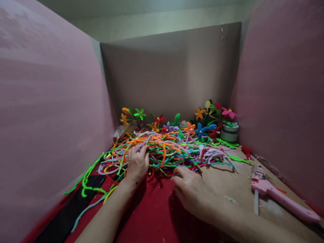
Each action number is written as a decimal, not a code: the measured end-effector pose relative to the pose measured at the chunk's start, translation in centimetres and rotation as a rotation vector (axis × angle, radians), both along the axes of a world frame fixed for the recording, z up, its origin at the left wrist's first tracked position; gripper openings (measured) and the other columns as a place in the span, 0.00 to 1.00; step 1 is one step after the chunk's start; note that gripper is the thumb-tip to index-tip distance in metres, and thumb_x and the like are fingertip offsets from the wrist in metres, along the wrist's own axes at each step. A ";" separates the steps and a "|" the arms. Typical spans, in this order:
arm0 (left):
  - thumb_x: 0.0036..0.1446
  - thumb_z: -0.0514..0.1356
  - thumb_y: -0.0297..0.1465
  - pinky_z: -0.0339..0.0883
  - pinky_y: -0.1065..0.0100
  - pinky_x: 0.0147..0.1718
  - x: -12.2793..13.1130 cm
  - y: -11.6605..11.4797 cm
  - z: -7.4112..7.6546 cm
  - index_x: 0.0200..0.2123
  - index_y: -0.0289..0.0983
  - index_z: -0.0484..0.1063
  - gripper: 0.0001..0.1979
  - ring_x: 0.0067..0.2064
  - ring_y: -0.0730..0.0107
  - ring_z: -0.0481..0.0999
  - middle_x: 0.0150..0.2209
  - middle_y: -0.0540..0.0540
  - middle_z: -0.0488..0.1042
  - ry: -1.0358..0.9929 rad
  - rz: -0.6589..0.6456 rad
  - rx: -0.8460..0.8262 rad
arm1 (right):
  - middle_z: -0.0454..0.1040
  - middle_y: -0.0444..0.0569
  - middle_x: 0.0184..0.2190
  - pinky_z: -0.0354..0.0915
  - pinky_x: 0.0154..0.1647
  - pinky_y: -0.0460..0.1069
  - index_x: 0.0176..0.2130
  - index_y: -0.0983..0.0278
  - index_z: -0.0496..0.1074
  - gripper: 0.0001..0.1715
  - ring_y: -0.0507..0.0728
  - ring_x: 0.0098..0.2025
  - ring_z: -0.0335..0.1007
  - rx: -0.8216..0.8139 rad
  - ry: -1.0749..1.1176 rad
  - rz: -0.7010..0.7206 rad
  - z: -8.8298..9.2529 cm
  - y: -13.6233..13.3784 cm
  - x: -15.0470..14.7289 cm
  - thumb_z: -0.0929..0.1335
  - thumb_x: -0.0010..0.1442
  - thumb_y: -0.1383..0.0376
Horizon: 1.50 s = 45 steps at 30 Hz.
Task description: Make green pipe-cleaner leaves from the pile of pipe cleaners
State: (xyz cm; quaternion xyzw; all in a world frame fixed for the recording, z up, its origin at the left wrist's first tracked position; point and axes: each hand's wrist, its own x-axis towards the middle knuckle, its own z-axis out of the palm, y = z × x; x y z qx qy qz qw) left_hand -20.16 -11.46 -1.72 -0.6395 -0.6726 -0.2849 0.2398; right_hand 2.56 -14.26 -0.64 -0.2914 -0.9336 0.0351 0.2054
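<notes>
A tangled heap of pipe cleaners (174,148) in many colours spreads across the middle. My left hand (137,162) rests on the heap's near left side, fingers bent over the strands and thumb apart. A purple pipe cleaner (149,138) lies right by its fingertips; I see no strand gripped. At the heap's near edge, low over the red cloth (154,209), is my right hand (189,187). Its fingers are loosely curled and spaced, with nothing visible between them. Some of the fingertips are hidden.
Pipe-cleaner flowers, among them a blue one (201,131) and a pink one (229,113), stand behind the heap beside a grey-green jar (229,131). A pink glue gun (283,199) lies on the brown board (220,182) at right. Tall panels (172,77) enclose three sides.
</notes>
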 end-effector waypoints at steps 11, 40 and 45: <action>0.54 0.52 0.28 0.56 0.56 0.45 0.9 -0.5 0.1 0.36 0.42 0.72 0.10 0.42 0.60 0.68 0.36 0.45 0.71 0.023 -0.115 -0.187 | 0.68 0.52 0.34 0.57 0.36 0.50 0.30 0.66 0.69 0.08 0.56 0.36 0.59 0.073 -0.040 0.130 -2.3 -1.1 0.3 0.61 0.55 0.72; 0.57 0.49 0.27 0.53 0.55 0.46 0.5 -0.5 1.0 0.35 0.41 0.71 0.11 0.41 0.59 0.67 0.38 0.45 0.74 0.277 -0.226 -0.096 | 0.68 0.52 0.30 0.57 0.42 0.56 0.32 0.67 0.69 0.06 0.58 0.34 0.60 0.092 -0.160 0.203 -3.7 -1.4 0.0 0.63 0.53 0.69; 0.57 0.51 0.31 0.57 0.59 0.45 -0.5 -0.2 0.8 0.36 0.42 0.72 0.09 0.42 0.60 0.68 0.37 0.47 0.75 0.159 -0.207 -0.084 | 0.68 0.52 0.31 0.57 0.39 0.55 0.32 0.67 0.69 0.06 0.57 0.34 0.60 0.069 -0.162 0.199 -3.7 -1.4 0.2 0.63 0.53 0.70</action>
